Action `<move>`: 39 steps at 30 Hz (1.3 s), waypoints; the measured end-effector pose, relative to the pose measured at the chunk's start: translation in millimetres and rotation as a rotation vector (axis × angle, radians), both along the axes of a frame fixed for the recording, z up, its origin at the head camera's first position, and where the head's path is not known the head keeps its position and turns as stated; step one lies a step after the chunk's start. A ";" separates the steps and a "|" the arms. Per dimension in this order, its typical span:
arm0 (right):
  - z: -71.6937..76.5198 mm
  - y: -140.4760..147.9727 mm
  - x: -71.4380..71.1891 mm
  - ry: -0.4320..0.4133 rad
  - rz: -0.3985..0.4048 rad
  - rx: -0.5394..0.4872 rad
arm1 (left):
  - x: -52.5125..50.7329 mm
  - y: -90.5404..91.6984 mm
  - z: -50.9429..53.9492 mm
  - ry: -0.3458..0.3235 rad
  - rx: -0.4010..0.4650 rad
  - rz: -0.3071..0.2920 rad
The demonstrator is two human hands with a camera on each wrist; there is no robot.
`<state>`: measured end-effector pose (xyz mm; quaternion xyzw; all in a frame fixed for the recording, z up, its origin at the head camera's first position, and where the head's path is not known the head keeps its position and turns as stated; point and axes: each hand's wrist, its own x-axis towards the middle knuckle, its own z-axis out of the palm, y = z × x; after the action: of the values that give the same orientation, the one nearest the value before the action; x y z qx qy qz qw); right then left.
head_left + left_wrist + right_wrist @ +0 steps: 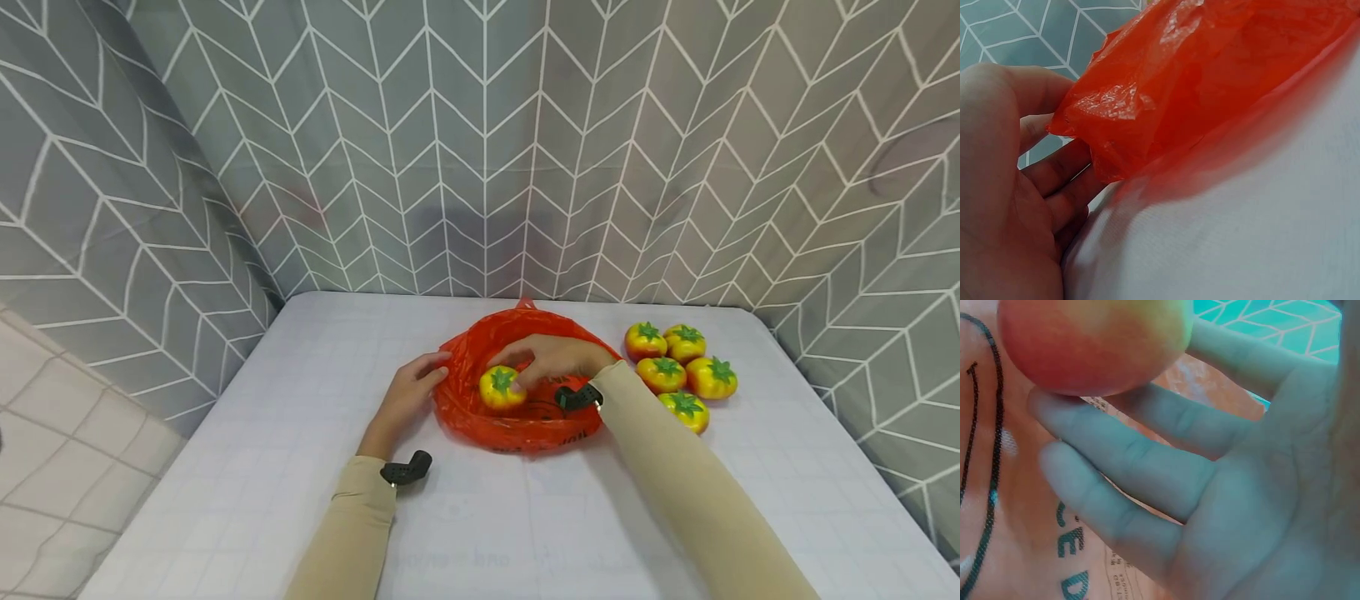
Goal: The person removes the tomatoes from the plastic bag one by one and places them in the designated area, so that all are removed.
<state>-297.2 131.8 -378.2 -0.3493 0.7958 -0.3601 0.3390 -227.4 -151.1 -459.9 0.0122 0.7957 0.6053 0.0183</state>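
Note:
A red plastic bag (487, 429) lies with its mouth spread wide on the table. My left hand (411, 392) holds the bag's left edge; in the left wrist view, the red plastic (1147, 106) runs between thumb and fingers. Inside the bag's opening, my right hand (551, 357) pinches a yellow-and-red tomato (501, 388) with a green leafy top. The right wrist view shows the tomato's reddish underside (1097, 347) at the fingertips, above printed plastic. Whether the tomato touches the bag's bottom, I cannot tell.
Several similar tomatoes (662, 375) sit in a cluster right of the bag, beside my right forearm. The white table (300, 400) ends at a patterned grey curtain (480, 167) behind and at the sides.

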 end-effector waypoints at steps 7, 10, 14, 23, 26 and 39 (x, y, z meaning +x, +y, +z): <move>0.0 9.7 0.6 -0.003 -0.125 -0.081 | 1.3 -0.4 0.9 -0.009 0.008 -0.002; 0.4 15.5 3.4 0.003 -0.205 -0.125 | 1.3 -0.3 0.9 0.005 0.019 -0.012; -1.3 21.8 8.9 0.011 -0.296 -0.185 | 2.0 -0.1 0.5 0.019 0.013 -0.008; 2.9 33.5 25.5 0.009 -0.425 -0.261 | 1.4 0.1 -0.4 0.024 -0.019 -0.009; 6.9 35.5 28.4 -0.001 -0.466 -0.281 | 1.0 -0.6 -0.8 0.019 -0.016 -0.005; 7.5 51.4 53.5 -0.038 -0.664 -0.441 | 1.4 -1.3 -1.3 -0.011 -0.011 -0.009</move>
<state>-243.7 183.2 -370.7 -0.1307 0.7627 -0.6188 0.1354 -226.0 -152.4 -461.2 0.0123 0.7989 0.6008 0.0255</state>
